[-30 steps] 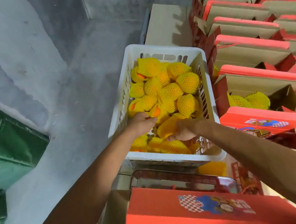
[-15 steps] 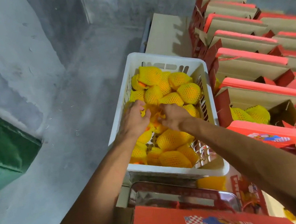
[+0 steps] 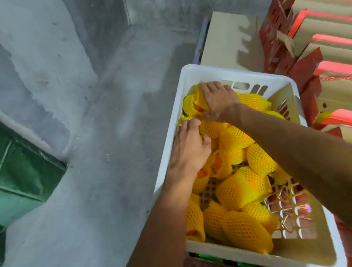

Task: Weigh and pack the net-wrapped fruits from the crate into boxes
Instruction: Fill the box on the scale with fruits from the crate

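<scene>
Your right hand (image 3: 217, 101) clamps a net-wrapped fruit (image 3: 195, 105) at the crate's (image 3: 218, 71) far end; your left hand (image 3: 189, 147) rests spread on neighbours, steadying the pile.

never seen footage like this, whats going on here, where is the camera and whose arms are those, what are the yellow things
No machine here: the camera sits on a person's head and looks down, so the two bare arms are that person's own. Both reach into a white plastic crate holding fruits wrapped in yellow foam net. The right hand lies on a netted fruit at the crate's far end, fingers curled over it. The left hand rests on fruits by the crate's left wall; whether it grips one is unclear. To the right stand red cardboard boxes with flaps open, for packing. The floor is grey concrete, with something green at the left.
</scene>
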A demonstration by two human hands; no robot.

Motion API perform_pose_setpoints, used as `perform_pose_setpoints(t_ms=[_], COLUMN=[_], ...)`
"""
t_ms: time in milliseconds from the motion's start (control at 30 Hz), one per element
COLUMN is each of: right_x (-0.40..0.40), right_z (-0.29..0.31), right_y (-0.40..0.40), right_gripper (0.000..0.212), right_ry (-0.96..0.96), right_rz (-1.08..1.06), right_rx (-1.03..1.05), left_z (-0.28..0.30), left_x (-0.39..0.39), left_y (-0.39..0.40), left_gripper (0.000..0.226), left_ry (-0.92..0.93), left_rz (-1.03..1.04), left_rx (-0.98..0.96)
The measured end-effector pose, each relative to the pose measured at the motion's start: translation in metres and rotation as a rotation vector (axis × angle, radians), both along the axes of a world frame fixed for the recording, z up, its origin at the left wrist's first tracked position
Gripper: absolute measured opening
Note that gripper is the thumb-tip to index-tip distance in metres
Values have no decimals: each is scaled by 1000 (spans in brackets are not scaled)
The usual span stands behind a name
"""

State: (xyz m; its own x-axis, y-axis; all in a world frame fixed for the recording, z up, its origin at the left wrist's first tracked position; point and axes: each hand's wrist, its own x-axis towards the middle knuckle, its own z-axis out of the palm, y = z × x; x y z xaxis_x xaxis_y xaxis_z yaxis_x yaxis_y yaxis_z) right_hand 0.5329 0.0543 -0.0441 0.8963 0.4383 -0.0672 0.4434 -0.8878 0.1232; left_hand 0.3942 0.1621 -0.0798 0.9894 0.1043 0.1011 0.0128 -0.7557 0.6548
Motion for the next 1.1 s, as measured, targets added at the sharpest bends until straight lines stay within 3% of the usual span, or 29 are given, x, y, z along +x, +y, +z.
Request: perform_pose_setpoints(t_ms=[67,167,300,367,467,567,767,900,1100], right_x=[6,18,16,17,19,27,34,30,5], right_z=[2,18,21,11,-6,-24,-52,-53,-22], right_y=[2,8,5,2,8,19,39,34,14], right_gripper=[66,46,33,25,49,72,109,113,83], right_ry=[-48,-1,-16,97,328,390,163,94,-28], right_rz=[-54,-256,-297,-270,-229,-315,-304,-330,-398], right_rx=[163,570,457,442,414,384,146,221,583], left_z=[-2,-3,2,6,10,9,0,-2,1], left_x=[0,0,-2,-2,-3,-2,0,0,1], left_y=[0,-1,-2,-2,-2,-2,-2,-3,-3], left_gripper=[38,37,36,33,23,20,24,21,26], left_ry=[-5,-19,-29,-45,-69,-81,-33,-11,-5], left_rz=[2,-20,7,52,78,73,28,14,54], left_rx=[8,23,-1,-23,-52,-55,19,37,62])
